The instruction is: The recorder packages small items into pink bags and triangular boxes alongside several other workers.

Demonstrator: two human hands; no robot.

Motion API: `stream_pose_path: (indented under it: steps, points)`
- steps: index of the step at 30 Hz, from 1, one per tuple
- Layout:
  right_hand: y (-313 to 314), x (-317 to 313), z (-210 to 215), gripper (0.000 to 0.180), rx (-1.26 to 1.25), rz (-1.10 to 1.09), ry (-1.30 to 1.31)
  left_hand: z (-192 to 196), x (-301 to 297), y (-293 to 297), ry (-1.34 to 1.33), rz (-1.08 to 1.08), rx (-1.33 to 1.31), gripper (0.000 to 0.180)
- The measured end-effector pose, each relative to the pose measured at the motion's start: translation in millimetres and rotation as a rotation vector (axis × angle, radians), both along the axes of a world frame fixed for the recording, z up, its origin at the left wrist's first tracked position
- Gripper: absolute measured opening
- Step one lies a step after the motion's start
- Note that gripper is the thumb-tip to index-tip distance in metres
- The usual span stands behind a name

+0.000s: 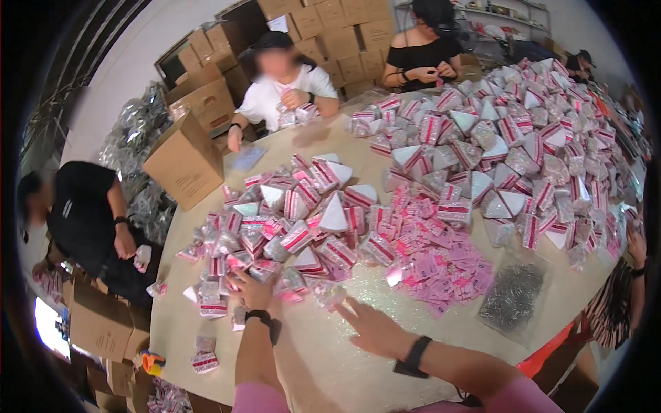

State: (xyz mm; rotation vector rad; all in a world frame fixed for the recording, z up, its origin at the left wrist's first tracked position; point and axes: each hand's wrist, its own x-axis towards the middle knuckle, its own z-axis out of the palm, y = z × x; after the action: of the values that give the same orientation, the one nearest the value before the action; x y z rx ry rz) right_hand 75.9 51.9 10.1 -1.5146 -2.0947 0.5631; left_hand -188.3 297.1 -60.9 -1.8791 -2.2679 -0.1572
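My left hand (255, 290) reaches over the near edge of a heap of clear, wedge-shaped packets (296, 239) with pink-and-white labels. Its fingers are apart and touch the packets there; I see none lifted in it. To its right, my right hand (375, 330) has its fingers stretched out, with the tips beside or lightly on a shiny clear packet (326, 294). Whether they touch it I cannot tell. Beyond that hand lies a spread of small pink cards or sachets (444, 268). A flat clear bag (511, 296) of small dark pieces rests on the right.
A far larger pile of similar packets (509, 138) covers the table's right back. An open carton (184, 162) stands by the left edge, near a tape dispenser (153, 363). Two people (282, 86) (423, 51) work across the table; another person (86, 213) bends at the left.
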Motion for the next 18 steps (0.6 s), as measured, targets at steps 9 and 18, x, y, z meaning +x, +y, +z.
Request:
stream_pose_path:
  steps: [9, 18]
  points:
    - [-149, 69, -18, 0.06, -0.164, -0.042, -0.06, 39, -1, -15, -0.255, -0.499, 0.208, 0.087]
    - [-199, 78, -33, 0.046, -0.017, -0.118, -0.175, 55, 155, -107, 0.172, -0.93, 0.109, 0.061]
